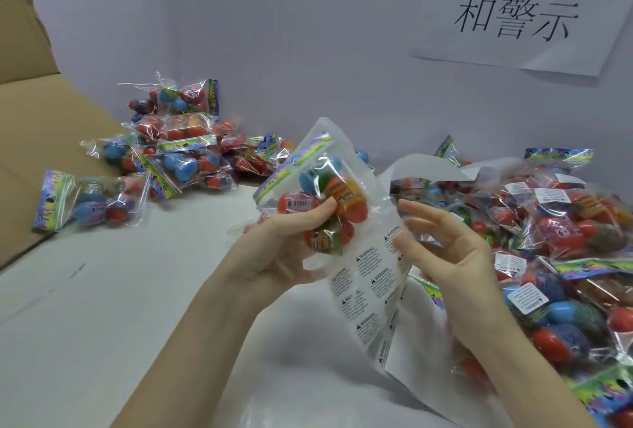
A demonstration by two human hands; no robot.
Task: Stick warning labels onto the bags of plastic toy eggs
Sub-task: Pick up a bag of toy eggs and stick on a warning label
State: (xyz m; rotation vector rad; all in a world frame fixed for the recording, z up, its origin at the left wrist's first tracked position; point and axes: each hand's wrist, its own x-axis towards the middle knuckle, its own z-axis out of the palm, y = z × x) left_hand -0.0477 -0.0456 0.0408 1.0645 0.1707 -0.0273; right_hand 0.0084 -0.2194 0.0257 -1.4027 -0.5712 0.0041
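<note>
My left grip (291, 242) is closed around one bag of toy eggs (317, 194), thumb pressed on its front, holding it up over the middle of the surface (102, 325). The same grip seems to pin the label sheet (370, 290) behind the bag, though I cannot see exactly how. My right grip (442, 249) hangs just right of the sheet with fingers loosely spread, holding nothing that I can make out.

I judge the bag light and slippery: thin crinkly film around hard, round eggs that will roll under pressure. The best hold is probably at the printed header strip or cupped around the eggs. The sheet is limp and curls, so a label should be peeled from a corner.

Each label on the sheet reads "WARNING" beside a triangle; the smaller print is too fine to read. A barcode shows on a red egg in the held bag.

Further out, a pile of labelled bags (555, 239) lies at right and another pile (171, 150) at far left beside a cardboard box (27, 119). A paper sign (520, 16) on the wall reads "和警示".
</note>
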